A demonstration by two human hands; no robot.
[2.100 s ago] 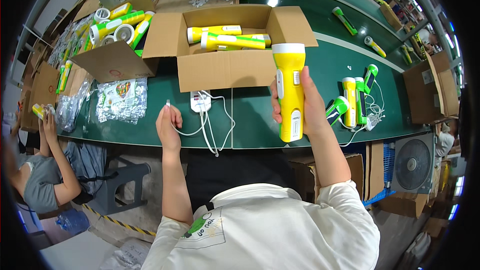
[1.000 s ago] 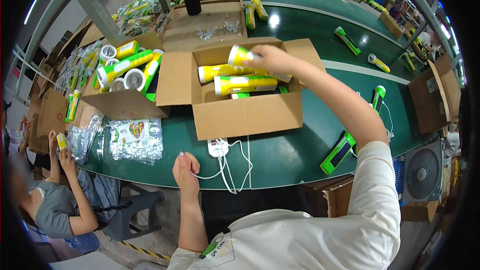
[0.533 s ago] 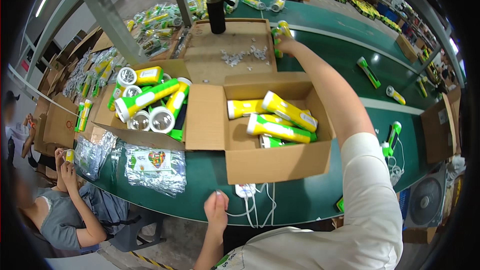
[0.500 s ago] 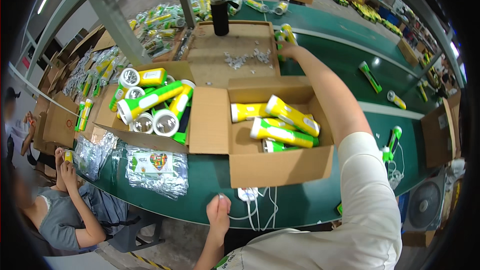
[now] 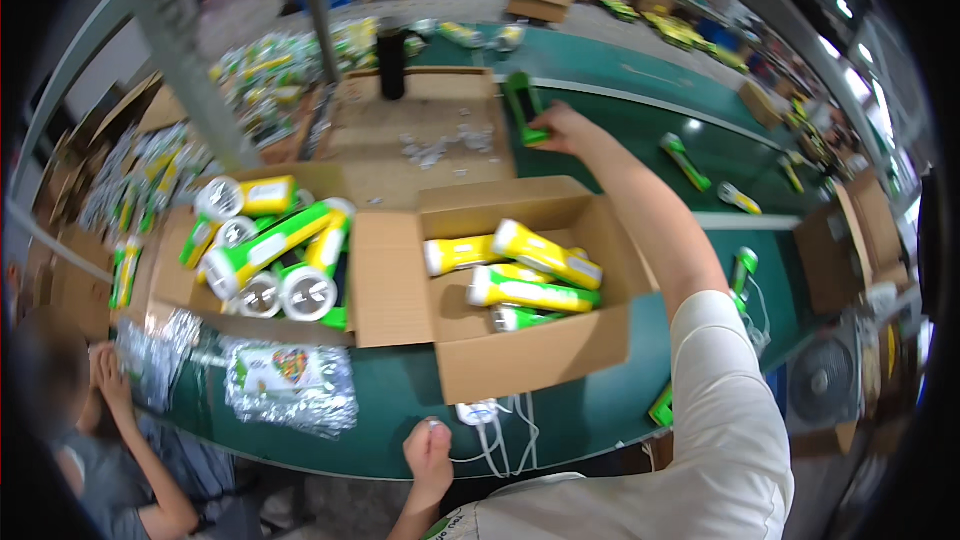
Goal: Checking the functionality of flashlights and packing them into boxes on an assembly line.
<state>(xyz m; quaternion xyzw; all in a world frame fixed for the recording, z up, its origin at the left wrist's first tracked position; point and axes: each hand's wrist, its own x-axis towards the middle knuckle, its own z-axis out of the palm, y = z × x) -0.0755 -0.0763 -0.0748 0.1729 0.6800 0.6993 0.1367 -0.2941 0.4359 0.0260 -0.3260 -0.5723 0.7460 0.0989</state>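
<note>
While the right hand (image 5: pixel 556 128) held a green flashlight (image 5: pixel 520 102) by its lower end, upper middle of the frame, motion blur hid the exact finger placement. At lower middle, the left hand (image 5: pixel 428 452) pinched a white cable (image 5: pixel 469 460), just beside a white power strip (image 5: pixel 477 411). A fuller wrap around the barrel would probably have steadied it, lifted clear of the open carton (image 5: pixel 535 367) at the centre.
</note>
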